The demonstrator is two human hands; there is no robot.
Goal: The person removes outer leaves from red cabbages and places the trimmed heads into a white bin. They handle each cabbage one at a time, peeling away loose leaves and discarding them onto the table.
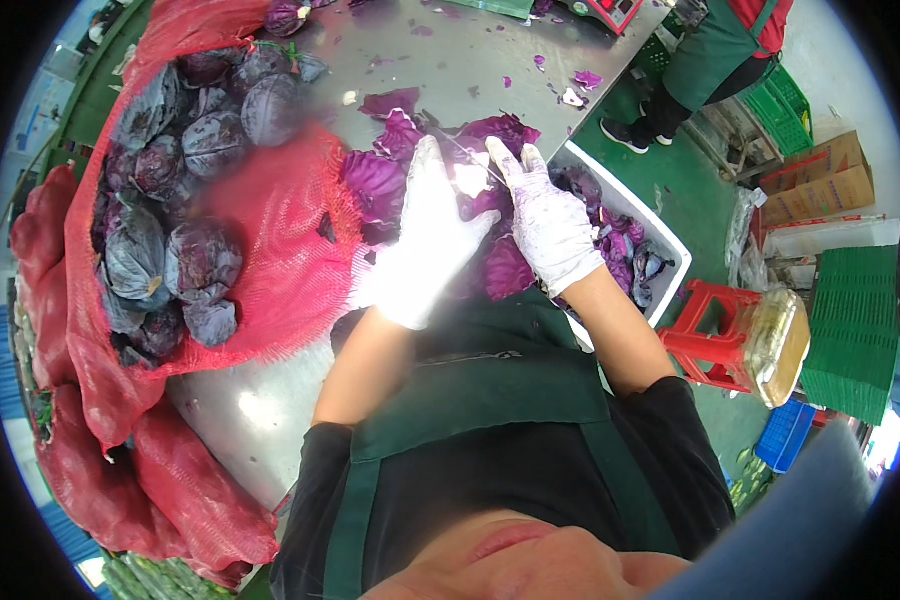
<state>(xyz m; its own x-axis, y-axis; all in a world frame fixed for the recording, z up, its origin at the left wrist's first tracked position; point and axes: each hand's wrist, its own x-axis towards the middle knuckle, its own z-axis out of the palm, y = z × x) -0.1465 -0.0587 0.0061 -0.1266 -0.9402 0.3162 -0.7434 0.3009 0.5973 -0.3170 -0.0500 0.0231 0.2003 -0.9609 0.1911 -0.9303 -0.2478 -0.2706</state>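
Note:
Both my hands wear white gloves and meet over the metal table around a red cabbage [486, 201] with a pale cut area facing up. My left hand [439, 232], washed out by glare, cups its left side, fingers pointing away from me and thumb towards the right. Against the right side rests my right hand [551, 217], its glove stained purple. A thin straight edge, possibly a knife blade, crosses above the cabbage to my right fingers; its handle is hidden. Loose purple leaves [375, 184] lie around my hands, and another leaf [507, 268] hangs near my apron.
At left, an opened red mesh sack [285, 225] holds several red cabbages [214, 144]; full sacks [195, 480] lie nearby. A white bin [671, 255] with leaves stands at right, beside a red stool [709, 337]. A person [720, 60] stands beyond the table [465, 67].

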